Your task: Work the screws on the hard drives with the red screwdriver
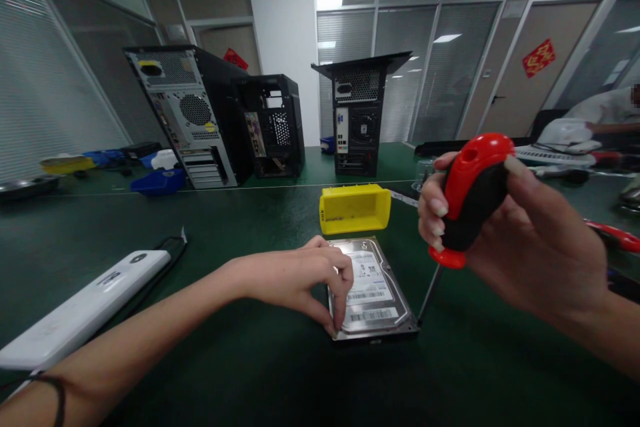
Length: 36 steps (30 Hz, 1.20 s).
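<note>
A silver hard drive (373, 290) with a white label lies flat on the green table (250, 360). My left hand (300, 277) rests on the drive's left edge, thumb and fingers pinched at its near left corner. My right hand (505, 240) grips the red and black handle of a screwdriver (467, 203). Its thin shaft slants down to the drive's near right corner. A yellow plastic bin (354, 208) lies on its side just behind the drive.
A white power strip (83, 310) with a black cable lies at left. Three open computer cases (195, 117) stand at the back, with blue bins (160, 181) beside them. Another person's sleeve (600, 110) shows at far right, near red-handled tools (613, 235).
</note>
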Motion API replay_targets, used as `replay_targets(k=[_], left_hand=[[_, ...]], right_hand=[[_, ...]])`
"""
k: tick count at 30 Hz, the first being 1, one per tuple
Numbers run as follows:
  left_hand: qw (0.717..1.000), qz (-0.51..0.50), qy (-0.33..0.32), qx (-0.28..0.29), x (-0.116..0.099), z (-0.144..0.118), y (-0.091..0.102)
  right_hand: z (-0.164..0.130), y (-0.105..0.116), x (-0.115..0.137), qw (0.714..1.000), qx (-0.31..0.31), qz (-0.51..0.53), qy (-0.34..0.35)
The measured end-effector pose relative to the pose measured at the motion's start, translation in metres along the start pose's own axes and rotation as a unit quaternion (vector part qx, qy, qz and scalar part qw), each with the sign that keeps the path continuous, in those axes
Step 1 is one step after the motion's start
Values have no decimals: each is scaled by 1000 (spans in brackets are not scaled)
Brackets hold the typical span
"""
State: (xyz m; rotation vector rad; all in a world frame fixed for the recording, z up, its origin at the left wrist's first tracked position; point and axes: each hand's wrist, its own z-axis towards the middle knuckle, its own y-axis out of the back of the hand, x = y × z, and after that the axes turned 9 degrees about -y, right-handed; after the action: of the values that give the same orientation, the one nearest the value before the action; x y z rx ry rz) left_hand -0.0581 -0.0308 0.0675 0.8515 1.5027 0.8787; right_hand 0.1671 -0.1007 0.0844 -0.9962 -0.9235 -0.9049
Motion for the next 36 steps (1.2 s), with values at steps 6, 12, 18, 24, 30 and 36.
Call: replay_targets(k=[6,12,18,24,30,36], left_hand=[[1000,6,-8,-1,-1,1,0],[1000,6,-7,2,-1,2,0],[1000,-6,-4,5,2,2,-1],[1000,-12,-6,-4,4,2,-3],[1000,-15,-9,-11,2,3,-2],[1000,-26,-2,-10,4,3,-2]], right_hand=[[1,-1,0,1000,4,-8,3],[-1,0,0,1000,23,-5,4],[0,-2,-1,999,44,2,22],[3,-3,1,999,40,-18,25],[4,-3,0,1000,15,-2,-5],[1,-3,-2,1000,4,-5,-16]])
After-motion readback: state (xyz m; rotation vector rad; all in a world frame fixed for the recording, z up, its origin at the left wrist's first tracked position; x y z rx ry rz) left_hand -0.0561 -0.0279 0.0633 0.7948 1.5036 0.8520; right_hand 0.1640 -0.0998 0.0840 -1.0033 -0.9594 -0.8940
